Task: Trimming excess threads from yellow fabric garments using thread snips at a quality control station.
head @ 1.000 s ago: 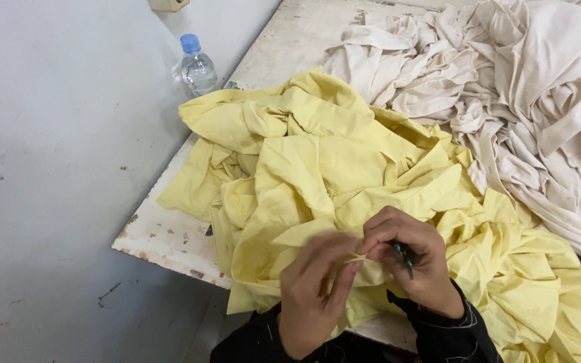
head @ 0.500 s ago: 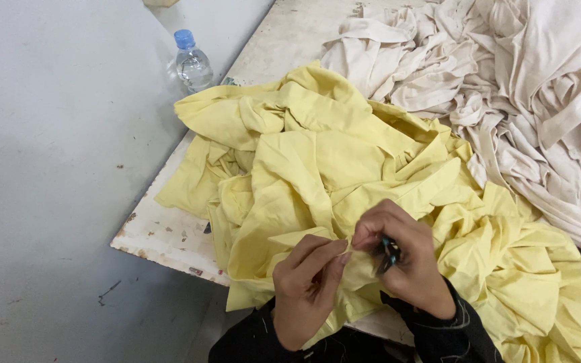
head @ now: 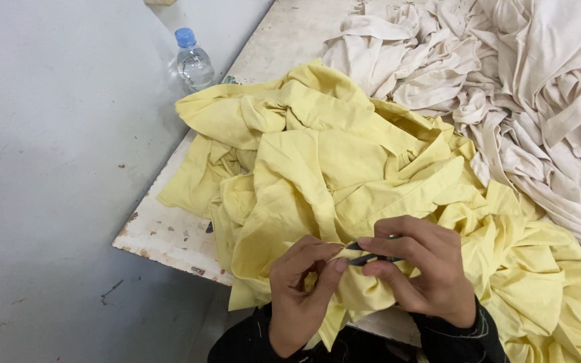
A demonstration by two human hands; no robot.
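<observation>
Head view: left hand (head: 300, 296) fingers pinching yellow cloth (head: 344, 175) at tabletop (head: 163, 232) near edge. Right hand (head: 425, 275) fingers gripping small dark snips (head: 370, 257).

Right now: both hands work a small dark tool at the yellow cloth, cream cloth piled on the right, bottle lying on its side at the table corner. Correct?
One error: the bottle stands upright beside the table, per the head view. The rest holds.

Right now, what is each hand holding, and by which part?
The right hand grips small dark snips around the body; the left hand pinches the yellow fabric at an edge fold.
</observation>
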